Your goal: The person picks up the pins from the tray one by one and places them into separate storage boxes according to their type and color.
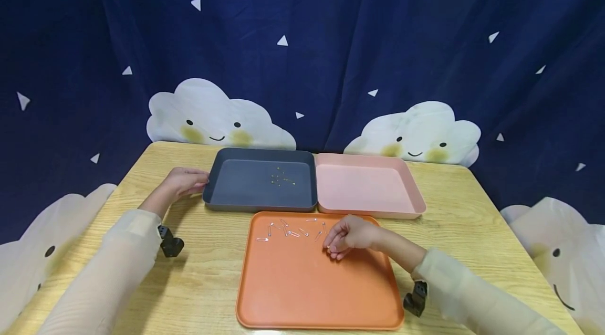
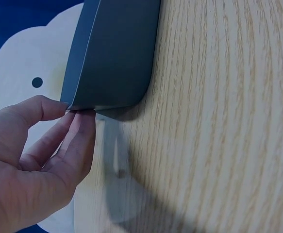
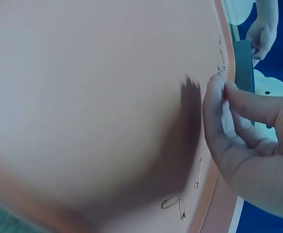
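Note:
My left hand [image 1: 188, 181] pinches the near-left rim of a dark grey tray [image 1: 257, 207]; in the left wrist view its thumb is at the rim and its fingers are against the outer wall [image 2: 117, 58]. Several tiny gold-coloured pieces [image 1: 279, 177] lie in that tray. Over the upper right of an orange tray [image 1: 312, 288], my right hand [image 1: 350, 238] has thumb and fingertips drawn together, pinching a tiny gold-coloured piece [image 1: 328, 247] mostly hidden by the fingers. Several silver safety pins [image 1: 293, 233] lie scattered along the orange tray's far side, some [image 3: 198, 173] close to the right hand.
A pink tray [image 1: 364, 182] stands against the grey tray's right side, both just behind the orange one. All three rest on a wooden table [image 1: 198, 272]. A dark blue curtain [image 1: 302, 51] with clouds hangs behind it.

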### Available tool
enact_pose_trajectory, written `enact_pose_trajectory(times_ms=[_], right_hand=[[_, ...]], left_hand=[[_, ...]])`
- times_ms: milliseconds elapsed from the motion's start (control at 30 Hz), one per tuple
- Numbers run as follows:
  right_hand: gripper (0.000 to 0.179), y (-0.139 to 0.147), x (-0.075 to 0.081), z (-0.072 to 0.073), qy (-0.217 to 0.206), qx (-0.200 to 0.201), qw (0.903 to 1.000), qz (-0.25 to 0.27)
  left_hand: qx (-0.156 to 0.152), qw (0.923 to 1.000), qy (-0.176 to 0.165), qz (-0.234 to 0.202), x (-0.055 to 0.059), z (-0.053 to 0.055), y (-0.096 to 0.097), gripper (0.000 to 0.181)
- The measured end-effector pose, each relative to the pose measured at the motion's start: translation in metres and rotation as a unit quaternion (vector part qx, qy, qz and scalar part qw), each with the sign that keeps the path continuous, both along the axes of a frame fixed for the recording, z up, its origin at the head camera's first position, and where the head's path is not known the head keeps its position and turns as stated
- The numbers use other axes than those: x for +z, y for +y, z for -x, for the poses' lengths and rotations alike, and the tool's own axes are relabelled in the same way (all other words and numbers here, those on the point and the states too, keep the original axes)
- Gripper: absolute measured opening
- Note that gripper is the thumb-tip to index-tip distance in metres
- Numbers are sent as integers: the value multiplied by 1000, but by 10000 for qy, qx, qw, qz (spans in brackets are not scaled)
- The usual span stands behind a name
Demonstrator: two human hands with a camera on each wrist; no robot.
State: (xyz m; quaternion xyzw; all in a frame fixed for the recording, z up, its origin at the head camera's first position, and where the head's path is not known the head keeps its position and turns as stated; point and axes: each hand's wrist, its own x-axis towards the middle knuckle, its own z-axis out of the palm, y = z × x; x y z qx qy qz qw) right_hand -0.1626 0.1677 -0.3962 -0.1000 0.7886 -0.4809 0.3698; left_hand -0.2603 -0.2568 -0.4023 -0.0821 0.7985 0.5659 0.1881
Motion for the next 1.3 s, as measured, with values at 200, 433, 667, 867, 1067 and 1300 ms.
enact_pose_trajectory(times_ms=[200,433,667,867,1067,1300], right_hand=[[21,-5,2,6,-357,-290,9987,237],[26,-12,7,14,-344,-349,9979,432],[29,-18,14,24,-279,-406,9975,504],[29,-26,22,32,-217,-485,9975,471],[28,-35,25,36,-189,-438,9984,293],[31,-44,30,46,-334,-406,9981,308]], left_hand=[[-2,10000,51,14,3,0,1,51],[-30,10000,49,-76,6,0,4,53],[-74,9999,100,-86,8,0,5,53],[55,9997,93,-207,13,2,8,53],[186,9996,57,-203,11,0,7,53],[242,9995,6,-218,4,-3,4,53]])
